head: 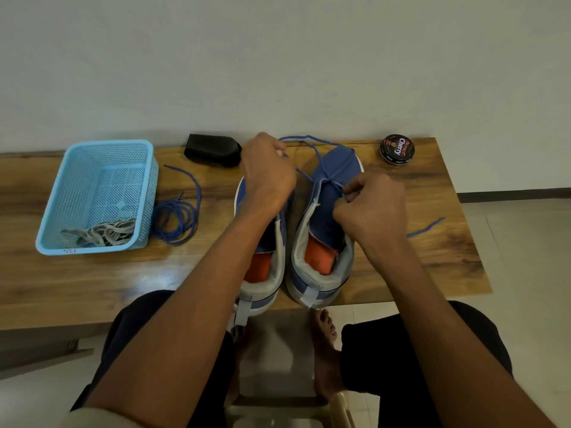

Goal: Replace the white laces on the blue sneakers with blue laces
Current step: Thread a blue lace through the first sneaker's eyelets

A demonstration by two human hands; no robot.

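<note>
Two hands at frame centre: left hand point(268, 173) clenched on blue lace point(309, 138), pulling slack; right hand point(369, 208) pinching it at right sneaker point(324, 217) for threading.

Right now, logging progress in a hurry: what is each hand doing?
Left hand: closed, pinching the thin blue shoelace.
Right hand: closed, pinching the same lace at the right blue sneaker.

Two blue sneakers point(327, 211) are standing side by side, heels nearest. A blue lace point(309, 149) is crossing the right one's lowest eyelets; a second point(176, 217) is lying coiled. White laces point(102, 233) are lying in the basket point(77, 168).
</note>
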